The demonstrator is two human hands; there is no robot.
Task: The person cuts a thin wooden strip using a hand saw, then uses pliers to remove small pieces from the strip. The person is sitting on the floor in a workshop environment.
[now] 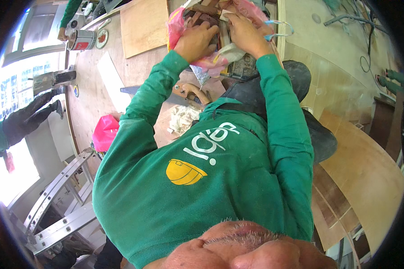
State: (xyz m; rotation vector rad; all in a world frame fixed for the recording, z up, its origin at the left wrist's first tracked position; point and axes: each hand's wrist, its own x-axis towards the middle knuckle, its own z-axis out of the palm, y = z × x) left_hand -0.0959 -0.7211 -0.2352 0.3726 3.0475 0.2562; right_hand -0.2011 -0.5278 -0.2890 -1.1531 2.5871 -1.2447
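Note:
My left hand is at a pink plastic bag at top centre, fingers curled among dark wooden pieces; what they grip is unclear. My right hand reaches into the bag's right side, fingers closed on a small pale piece. The crumpled bag has a blue-and-white handle loop. A black container shows beneath it. Below my left hand lie a handsaw with a wooden handle and some crumpled pale cloth on the wooden board surface.
Plywood sheets, a white strip, a can and a pink bag lie left. An aluminium ladder stands lower left. Co-workers appear left; one's hand is at top left. Curved boards and tubing are right.

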